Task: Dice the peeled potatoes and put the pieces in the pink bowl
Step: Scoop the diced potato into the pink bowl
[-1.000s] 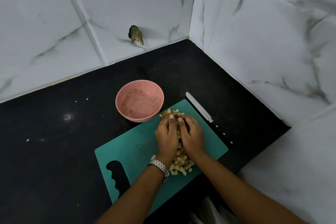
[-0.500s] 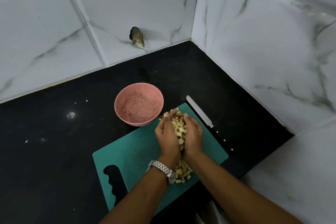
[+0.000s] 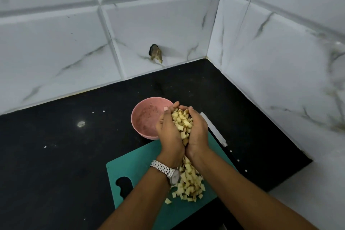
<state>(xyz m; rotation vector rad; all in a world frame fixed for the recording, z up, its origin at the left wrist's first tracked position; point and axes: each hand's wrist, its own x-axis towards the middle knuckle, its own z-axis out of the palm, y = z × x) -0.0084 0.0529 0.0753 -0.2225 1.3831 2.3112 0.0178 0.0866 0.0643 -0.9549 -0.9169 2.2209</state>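
My left hand (image 3: 169, 134) and my right hand (image 3: 198, 132) are cupped together, holding a heap of diced potato pieces (image 3: 182, 123) between the palms. The hands are raised above the far end of the green cutting board (image 3: 138, 166), with the fingertips at the near right rim of the pink bowl (image 3: 144, 117). I can make out no potato in the part of the bowl that shows. A second pile of potato dice (image 3: 188, 186) lies on the board under my wrists. A watch sits on my left wrist.
A white-bladed knife (image 3: 213, 129) with a black handle lies on the black counter (image 3: 56, 155) right of the board. White marble-look tiled walls (image 3: 280, 61) meet in a corner behind. A dark broken spot (image 3: 155, 55) marks the back wall. Crumbs dot the counter at left.
Both hands closed round a heap of dice on the board, turned palms up, then lifted it up and forward to the bowl's rim. The pile near my wrists stayed.
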